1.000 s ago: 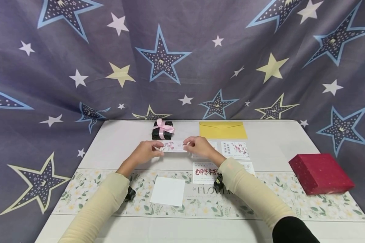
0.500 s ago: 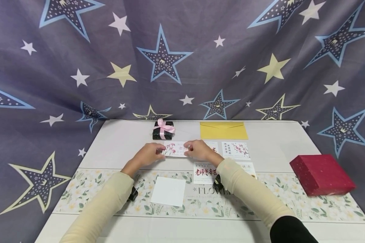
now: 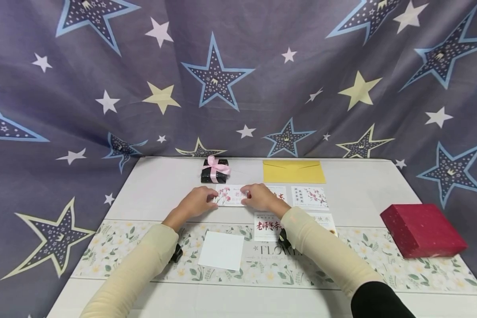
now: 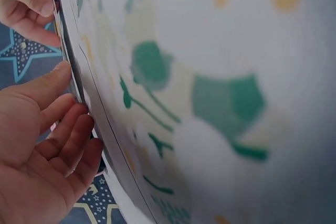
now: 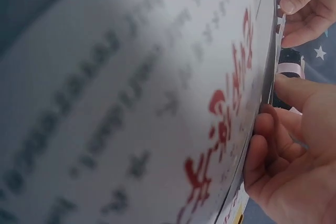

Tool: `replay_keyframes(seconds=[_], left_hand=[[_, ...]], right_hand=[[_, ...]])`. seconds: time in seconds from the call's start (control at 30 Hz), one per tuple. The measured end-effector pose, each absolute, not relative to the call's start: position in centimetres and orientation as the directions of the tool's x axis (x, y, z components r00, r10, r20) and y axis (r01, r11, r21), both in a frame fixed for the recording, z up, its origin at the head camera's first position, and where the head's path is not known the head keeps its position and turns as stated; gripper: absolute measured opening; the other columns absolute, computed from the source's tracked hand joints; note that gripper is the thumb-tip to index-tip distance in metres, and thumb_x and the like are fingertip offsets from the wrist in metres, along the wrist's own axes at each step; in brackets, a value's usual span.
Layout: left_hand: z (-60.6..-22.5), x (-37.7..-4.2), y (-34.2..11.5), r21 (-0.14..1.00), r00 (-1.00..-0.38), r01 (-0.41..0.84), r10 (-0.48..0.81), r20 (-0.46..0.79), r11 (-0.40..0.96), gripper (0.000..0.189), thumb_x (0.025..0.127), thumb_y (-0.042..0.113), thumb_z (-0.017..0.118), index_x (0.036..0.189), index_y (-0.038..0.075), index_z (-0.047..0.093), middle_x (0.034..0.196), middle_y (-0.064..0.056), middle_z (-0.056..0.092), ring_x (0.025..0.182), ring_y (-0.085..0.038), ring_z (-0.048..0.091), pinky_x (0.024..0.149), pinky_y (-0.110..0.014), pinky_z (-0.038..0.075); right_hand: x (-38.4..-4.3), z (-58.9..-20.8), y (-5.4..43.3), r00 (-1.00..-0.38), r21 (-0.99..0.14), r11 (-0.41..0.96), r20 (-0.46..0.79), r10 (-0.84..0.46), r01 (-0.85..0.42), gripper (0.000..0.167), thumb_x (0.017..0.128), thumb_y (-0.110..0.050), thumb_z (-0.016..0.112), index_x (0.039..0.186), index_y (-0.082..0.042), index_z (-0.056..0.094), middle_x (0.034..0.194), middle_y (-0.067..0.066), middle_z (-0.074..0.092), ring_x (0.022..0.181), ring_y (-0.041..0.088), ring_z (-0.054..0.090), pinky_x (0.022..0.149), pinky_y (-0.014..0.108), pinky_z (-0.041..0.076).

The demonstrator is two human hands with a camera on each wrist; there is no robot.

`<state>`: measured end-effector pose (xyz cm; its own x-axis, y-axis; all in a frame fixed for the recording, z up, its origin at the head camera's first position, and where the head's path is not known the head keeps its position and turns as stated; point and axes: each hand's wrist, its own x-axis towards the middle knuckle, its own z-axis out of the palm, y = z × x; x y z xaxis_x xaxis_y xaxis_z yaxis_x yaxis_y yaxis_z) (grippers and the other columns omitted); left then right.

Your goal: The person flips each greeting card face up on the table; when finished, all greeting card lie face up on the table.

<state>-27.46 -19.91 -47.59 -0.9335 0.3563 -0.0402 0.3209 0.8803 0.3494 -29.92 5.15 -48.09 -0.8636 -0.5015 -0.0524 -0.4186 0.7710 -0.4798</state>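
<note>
A small white card with pink flowers [image 3: 228, 195] lies flat, or nearly so, in the left of the upper card row. My left hand [image 3: 197, 201] pinches its left end between thumb and fingers. At the right end my right hand [image 3: 261, 198] pinches it, hiding part of the neighbouring card with red writing [image 3: 279, 193]. The left wrist view has the left thumb [image 4: 55, 80] at the card's edge, the fingers curled close by. From the right wrist, the right thumb [image 5: 294, 88] and curled fingers meet the edge too.
A card with plum blossom [image 3: 310, 198] lies to the right. Nearer are a card with red characters [image 3: 267, 226] and another partly under the right sleeve. A blank white square [image 3: 221, 250], a pink-ribboned black box [image 3: 215, 171], a yellow envelope [image 3: 294, 172] and a red box [image 3: 423, 230] surround them.
Both hands have lowered the flowered card from a tilted, raised position onto the table, slightly nearer and to the right. Over the last half second they have barely moved.
</note>
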Motion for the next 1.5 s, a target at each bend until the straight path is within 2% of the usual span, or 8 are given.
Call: replay_keyframes(seconds=[0.13, 0.43, 0.63, 0.83, 0.97, 1.23, 1.37, 1.5], left_hand=[[-47.7, -27.3, -19.7, 0.308, -0.933, 0.326, 0.357, -0.048, 0.894, 0.037, 0.089, 0.023, 0.079, 0.122, 0.007, 0.073, 0.096, -0.003, 0.065, 0.085, -0.014, 0.054, 0.083, -0.037, 0.050], [-47.6, -27.1, -19.6, 0.299, -0.940, 0.306, 0.336, -0.055, 0.904, 0.037, 0.090, 0.020, 0.076, 0.125, 0.008, 0.072, 0.094, -0.002, 0.062, 0.085, -0.016, 0.051, 0.081, -0.036, 0.047], [-47.3, -26.7, -19.9, 0.310, -0.931, 0.321, 0.358, -0.068, 0.895, 0.038, 0.092, 0.023, 0.075, 0.128, 0.009, 0.071, 0.101, -0.003, 0.064, 0.090, -0.016, 0.055, 0.088, -0.039, 0.050], [-46.0, -25.6, -21.0, 0.387, -0.928, 0.316, 0.367, -0.063, 0.866, 0.038, 0.095, 0.021, 0.072, 0.131, 0.010, 0.068, 0.115, -0.011, 0.067, 0.106, -0.024, 0.063, 0.096, -0.046, 0.052], [-45.4, -24.7, -21.9, 0.428, -0.923, 0.318, 0.379, -0.065, 0.846, 0.040, 0.096, 0.021, 0.070, 0.133, 0.008, 0.066, 0.122, -0.013, 0.066, 0.111, -0.027, 0.065, 0.095, -0.046, 0.054], [-44.6, -22.6, -22.6, 0.475, -0.914, 0.321, 0.399, -0.071, 0.819, 0.041, 0.097, 0.020, 0.070, 0.135, 0.006, 0.065, 0.123, -0.014, 0.066, 0.108, -0.028, 0.066, 0.091, -0.045, 0.056], [-44.7, -21.4, -22.3, 0.503, -0.905, 0.319, 0.416, -0.092, 0.804, 0.042, 0.096, 0.020, 0.071, 0.135, 0.005, 0.064, 0.124, -0.013, 0.066, 0.110, -0.027, 0.066, 0.092, -0.044, 0.056], [-44.9, -20.4, -21.9, 0.514, -0.884, 0.336, 0.452, -0.116, 0.789, 0.044, 0.096, 0.021, 0.072, 0.135, 0.004, 0.063, 0.124, -0.012, 0.065, 0.112, -0.027, 0.065, 0.095, -0.044, 0.055]], right_hand=[[-29.8, -48.1, 5.1, -0.856, -0.440, 0.779, -0.042, -0.514, -0.446, 0.045, 0.093, -0.024, 0.074, 0.135, -0.012, 0.066, 0.081, -0.002, 0.071, 0.070, 0.008, 0.057, 0.084, 0.032, 0.053], [-29.8, -48.3, 5.1, -0.858, -0.450, 0.779, -0.054, -0.511, -0.436, 0.047, 0.094, -0.026, 0.071, 0.139, -0.012, 0.063, 0.082, -0.002, 0.071, 0.072, 0.009, 0.060, 0.089, 0.034, 0.053], [-29.6, -48.0, 5.5, -0.853, -0.484, 0.761, -0.056, -0.520, -0.432, 0.048, 0.094, -0.025, 0.072, 0.139, -0.011, 0.062, 0.083, -0.002, 0.070, 0.071, 0.009, 0.059, 0.078, 0.029, 0.052], [-28.9, -47.1, 6.3, -0.835, -0.553, 0.707, -0.034, -0.549, -0.441, 0.047, 0.095, -0.023, 0.070, 0.138, -0.007, 0.062, 0.081, -0.002, 0.068, 0.065, 0.010, 0.057, 0.068, 0.026, 0.049], [-28.4, -46.4, 6.9, -0.823, -0.575, 0.678, -0.015, -0.568, -0.458, 0.047, 0.095, -0.023, 0.070, 0.138, -0.006, 0.062, 0.083, -0.003, 0.069, 0.064, 0.009, 0.056, 0.067, 0.026, 0.049], [-26.8, -45.9, 8.1, -0.782, -0.576, 0.632, 0.019, -0.623, -0.518, 0.045, 0.095, -0.022, 0.071, 0.136, -0.004, 0.064, 0.082, -0.006, 0.068, 0.061, 0.004, 0.053, 0.067, 0.027, 0.050], [-25.3, -46.1, 8.3, -0.755, -0.596, 0.600, 0.017, -0.655, -0.534, 0.043, 0.095, -0.020, 0.071, 0.134, -0.002, 0.064, 0.084, -0.006, 0.069, 0.060, 0.003, 0.053, 0.076, 0.030, 0.051], [-23.6, -46.3, 8.5, -0.735, -0.639, 0.565, 0.000, -0.678, -0.522, 0.042, 0.095, -0.018, 0.071, 0.133, -0.002, 0.065, 0.084, -0.007, 0.068, 0.064, 0.002, 0.055, 0.071, 0.026, 0.052]])
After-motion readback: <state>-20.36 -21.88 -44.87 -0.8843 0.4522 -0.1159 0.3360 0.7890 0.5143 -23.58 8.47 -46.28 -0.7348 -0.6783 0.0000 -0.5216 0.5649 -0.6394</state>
